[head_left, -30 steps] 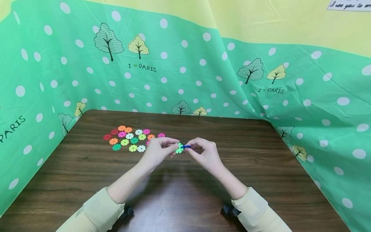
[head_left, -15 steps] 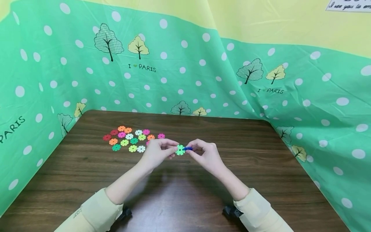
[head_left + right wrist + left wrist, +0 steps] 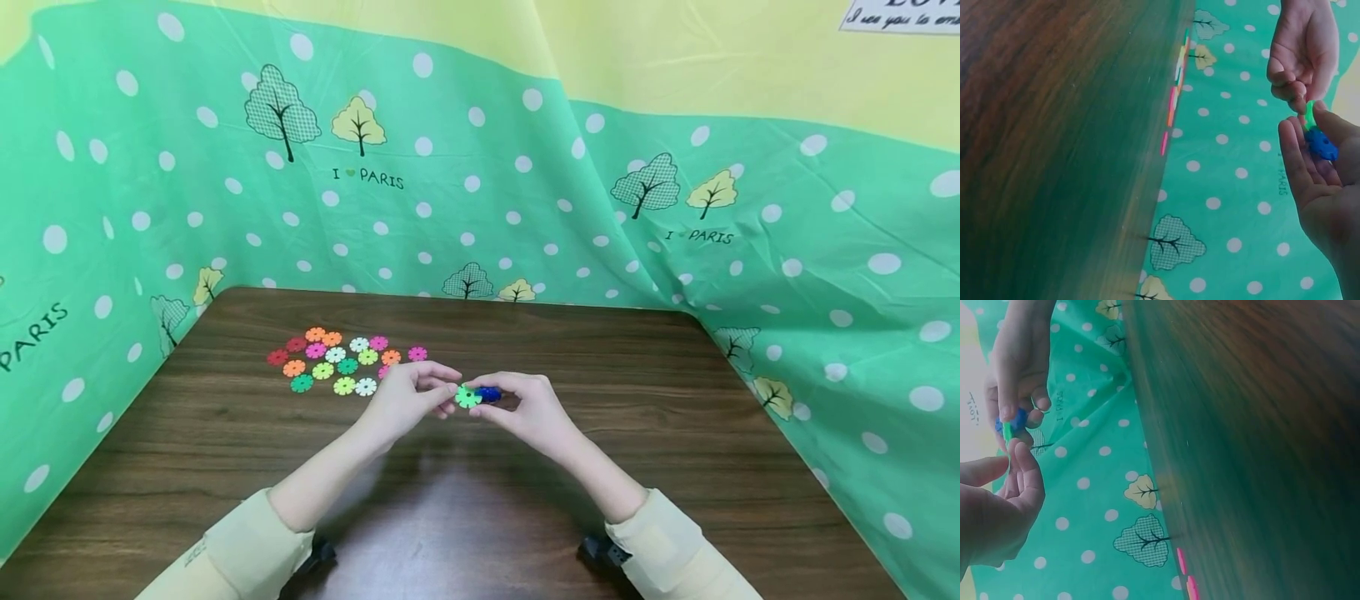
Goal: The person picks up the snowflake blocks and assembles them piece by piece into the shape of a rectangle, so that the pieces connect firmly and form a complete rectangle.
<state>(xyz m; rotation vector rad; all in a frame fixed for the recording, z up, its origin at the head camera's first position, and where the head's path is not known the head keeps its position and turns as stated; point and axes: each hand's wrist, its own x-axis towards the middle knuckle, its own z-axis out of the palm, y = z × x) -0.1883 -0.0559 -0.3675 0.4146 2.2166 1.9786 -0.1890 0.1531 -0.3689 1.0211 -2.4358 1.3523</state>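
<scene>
A light green notched plastic disc (image 3: 467, 397), shaped like a flower, is joined at an angle to a dark blue piece (image 3: 490, 395) of the same sort above the table. My left hand (image 3: 401, 404) pinches the green disc's left edge between thumb and fingertips. From the other side, my right hand (image 3: 536, 408) grips the joined pair, its thumb and index finger reaching to the green disc. In the right wrist view the blue piece (image 3: 1322, 147) lies inside the right fingers, its notched face showing; in the left wrist view the right thumb presses against the green disc (image 3: 1007, 430).
Loose flower-shaped discs in red, orange, pink, white, yellow and green, such as a white disc (image 3: 366, 387), lie flat at the left of the dark wooden table (image 3: 450, 517). A green dotted cloth (image 3: 480, 208) hangs behind the table and along its sides.
The right fingers have slid from the blue piece's end toward the green disc. The blue piece has turned, showing more of its face. Both hands have sunk slightly; the loose discs stay put.
</scene>
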